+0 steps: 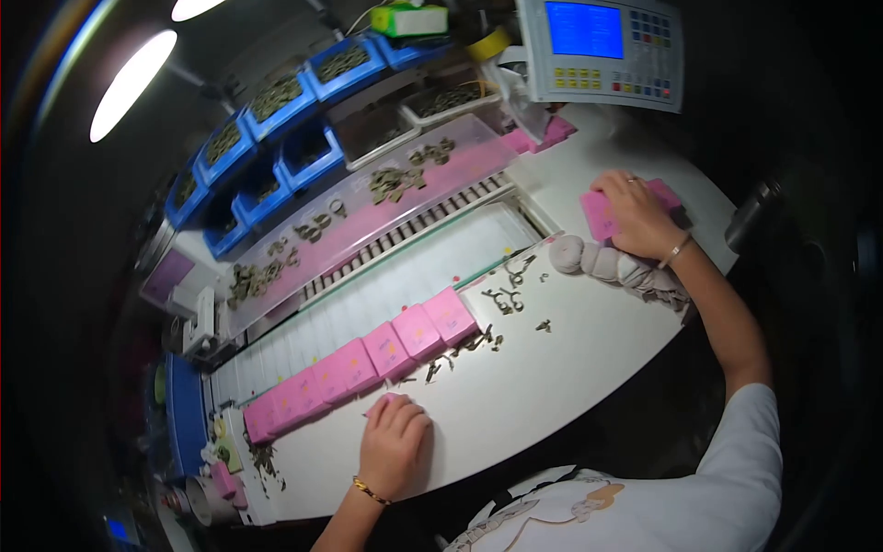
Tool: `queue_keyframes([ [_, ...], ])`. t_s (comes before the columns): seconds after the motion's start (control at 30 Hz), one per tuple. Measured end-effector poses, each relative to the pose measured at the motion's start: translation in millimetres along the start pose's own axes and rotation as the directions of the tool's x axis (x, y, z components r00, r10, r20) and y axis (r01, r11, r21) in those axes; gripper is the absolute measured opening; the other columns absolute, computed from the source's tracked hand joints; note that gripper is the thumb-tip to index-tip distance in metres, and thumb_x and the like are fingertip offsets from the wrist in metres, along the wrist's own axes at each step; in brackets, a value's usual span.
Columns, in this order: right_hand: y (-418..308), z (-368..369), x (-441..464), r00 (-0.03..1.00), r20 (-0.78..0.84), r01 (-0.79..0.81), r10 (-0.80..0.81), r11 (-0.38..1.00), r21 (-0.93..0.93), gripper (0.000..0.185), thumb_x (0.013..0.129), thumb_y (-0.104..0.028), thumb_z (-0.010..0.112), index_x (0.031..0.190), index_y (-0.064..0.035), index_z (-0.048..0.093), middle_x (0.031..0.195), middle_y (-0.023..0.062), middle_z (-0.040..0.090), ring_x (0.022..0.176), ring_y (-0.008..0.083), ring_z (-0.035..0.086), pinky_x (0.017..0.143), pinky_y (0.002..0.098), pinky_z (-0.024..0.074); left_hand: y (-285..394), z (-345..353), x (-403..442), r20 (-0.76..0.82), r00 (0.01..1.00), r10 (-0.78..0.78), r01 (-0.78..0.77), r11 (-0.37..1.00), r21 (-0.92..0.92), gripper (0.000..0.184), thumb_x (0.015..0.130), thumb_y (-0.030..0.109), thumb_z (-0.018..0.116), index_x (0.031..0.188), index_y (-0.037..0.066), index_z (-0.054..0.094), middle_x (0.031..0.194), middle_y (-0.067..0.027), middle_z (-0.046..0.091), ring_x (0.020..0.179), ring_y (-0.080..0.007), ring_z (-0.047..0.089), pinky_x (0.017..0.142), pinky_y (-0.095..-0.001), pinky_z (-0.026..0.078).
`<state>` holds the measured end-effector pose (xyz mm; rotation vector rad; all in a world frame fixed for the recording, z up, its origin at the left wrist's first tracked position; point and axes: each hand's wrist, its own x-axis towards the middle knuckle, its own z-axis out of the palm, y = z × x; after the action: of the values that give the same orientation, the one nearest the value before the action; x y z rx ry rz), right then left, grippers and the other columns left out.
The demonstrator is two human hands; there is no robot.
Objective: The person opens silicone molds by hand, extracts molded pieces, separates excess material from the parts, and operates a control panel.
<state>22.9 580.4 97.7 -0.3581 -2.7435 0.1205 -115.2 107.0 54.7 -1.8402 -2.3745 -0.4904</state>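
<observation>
My left hand (395, 437) rests low over the white table, its fingers curled round a small pink paper slip (375, 406) that mostly hides beneath them. Just beyond it runs a row of overlapping pink slips (348, 366) with small handwritten marks. To the right, my right hand (635, 219) is closed over a stack of pink paper slips (596, 217); more pink slips (664, 193) show past its fingers. Below that wrist lies a rolled beige cloth bundle (602, 262). Small dark metal pieces (504, 299) are scattered between the row and the cloth.
Behind the row is a glass-edged tray (460, 241), then a clear shelf (354, 212) bearing piles of small metal parts. Blue bins (317, 167) of parts stand at the back. A control panel (602, 55) hangs upper right; a dark cylinder (752, 216) stands at the right edge.
</observation>
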Motion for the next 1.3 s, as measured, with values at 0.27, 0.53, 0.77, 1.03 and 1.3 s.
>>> queue_keyframes([
  [0.27, -185.6, 7.4, -53.3, 0.864, -0.210, 0.502, -0.458, 0.821, 0.273, 0.062, 0.073, -0.006, 0.070, 0.133, -0.0073, 0.055, 0.127, 0.0103, 0.058, 0.113, 0.0305, 0.060, 0.104, 0.0471, 0.0446, 39.3, -13.5, 18.4, -0.109, 0.895, -0.432, 0.218, 0.638, -0.739, 0.071, 0.079, 0.011, 0.086, 0.141, -0.001, 0.055, 0.134, -0.0157, 0.063, 0.124, -0.0272, 0.060, 0.100, -0.0386, 0.051],
  [0.53, -248.9, 44.7, -70.2, 0.806, -0.287, 0.592, -0.519, 0.722, 0.357, 0.039, 0.083, -0.012, 0.069, 0.121, -0.0062, 0.064, 0.118, 0.0080, 0.060, 0.104, 0.0249, 0.063, 0.091, 0.0382, 0.0541, 33.1, 8.5, 3.6, -0.131, 0.925, -0.356, 0.202, 0.754, -0.626, 0.054, 0.082, 0.010, 0.081, 0.132, 0.000, 0.062, 0.120, -0.0175, 0.071, 0.109, -0.0298, 0.070, 0.094, -0.0378, 0.055],
  [0.77, -252.7, 42.7, -66.8, 0.862, -0.131, 0.486, -0.489, 0.728, 0.483, 0.026, 0.082, -0.007, 0.066, 0.108, -0.0049, 0.064, 0.109, 0.0101, 0.061, 0.093, 0.0273, 0.064, 0.079, 0.0383, 0.0557, 16.1, 7.6, -11.2, 0.077, 0.937, -0.340, 0.242, 0.476, -0.846, 0.052, 0.087, 0.006, 0.076, 0.136, -0.002, 0.060, 0.125, -0.0139, 0.071, 0.119, -0.0212, 0.066, 0.104, -0.0341, 0.051],
  [1.03, -258.1, 42.1, -54.9, 0.822, -0.132, 0.556, -0.554, 0.731, 0.394, 0.023, 0.079, -0.010, 0.064, 0.101, -0.0069, 0.061, 0.098, 0.0074, 0.057, 0.080, 0.0230, 0.058, 0.071, 0.0349, 0.0501, 9.8, 20.8, -8.1, -0.078, 0.967, -0.244, 0.109, 0.668, -0.736, 0.037, 0.086, 0.002, 0.069, 0.122, -0.003, 0.064, 0.114, -0.0142, 0.073, 0.105, -0.0211, 0.073, 0.093, -0.0330, 0.057],
  [1.3, -254.3, 65.4, -96.2, 0.753, -0.175, 0.644, -0.634, 0.656, 0.392, 0.019, 0.073, -0.013, 0.068, 0.091, -0.0110, 0.060, 0.084, 0.0028, 0.054, 0.068, 0.0181, 0.055, 0.058, 0.0299, 0.0474, 10.3, 41.5, 14.8, -0.248, 0.882, -0.401, 0.131, 0.714, -0.687, 0.020, 0.093, -0.008, 0.046, 0.108, 0.000, 0.057, 0.088, -0.0121, 0.063, 0.072, -0.0209, 0.062, 0.070, -0.0325, 0.052],
])
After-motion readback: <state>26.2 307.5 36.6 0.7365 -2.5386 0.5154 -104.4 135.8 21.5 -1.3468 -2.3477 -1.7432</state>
